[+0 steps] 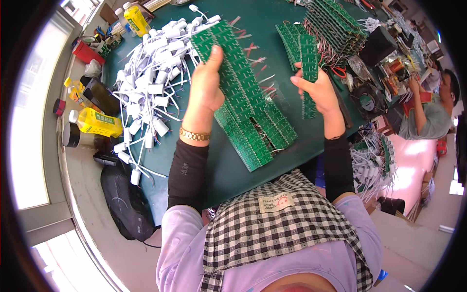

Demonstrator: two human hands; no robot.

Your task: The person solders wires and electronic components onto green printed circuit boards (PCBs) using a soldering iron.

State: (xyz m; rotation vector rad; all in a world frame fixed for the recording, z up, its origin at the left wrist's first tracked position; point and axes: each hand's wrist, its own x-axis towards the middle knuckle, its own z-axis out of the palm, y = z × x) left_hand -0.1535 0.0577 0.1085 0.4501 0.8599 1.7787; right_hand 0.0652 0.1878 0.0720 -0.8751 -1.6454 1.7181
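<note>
My left hand (206,85) grips a large green circuit board panel (248,104) by its left edge, thumb on top. The panel tilts over the table, with red and white wires sticking out along its right side and a dark slot near its lower end. In my right hand (317,90) is a narrow green circuit board strip (308,58), held upright between thumb and fingers, apart from the panel. Just behind that strip lies another green board piece (288,39). White cylindrical parts with white cables (158,78) are heaped left of my left hand.
A tall stack of green boards (335,24) with wires stands at the back right. Yellow drink bottles (99,121) and a black case (126,202) lie along the left. A bundle of wired parts (373,163) sits below the table's right side. Another person (430,104) works at far right.
</note>
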